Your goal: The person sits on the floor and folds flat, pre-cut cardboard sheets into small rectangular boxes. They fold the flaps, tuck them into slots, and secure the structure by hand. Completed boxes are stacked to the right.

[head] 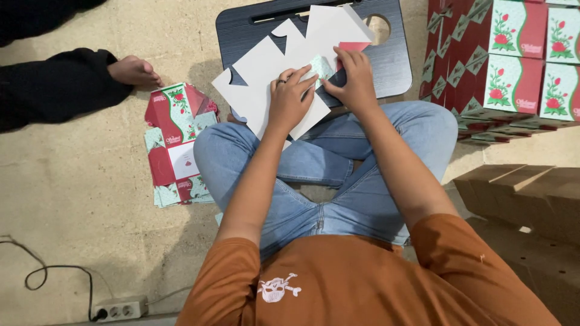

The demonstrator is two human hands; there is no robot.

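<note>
- An orange shirt (356, 278) and crossed jeans (326, 175) fill the foreground.
- A flat white box blank (272, 72) is pressed onto the black lap tray (386, 54) by the left hand (291, 96), fingers curled.
- One flap is pinched by the right hand (356, 78).
- Folded boxes (513, 54) are stacked right; flat blanks (178, 145) wait left.

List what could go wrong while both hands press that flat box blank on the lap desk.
The white blank overhangs the dark lap desk, so it may buckle under the left hand. The right hand pinches a fold that might crease crooked. The flat stack lies close to the knee and could get knocked.
</note>
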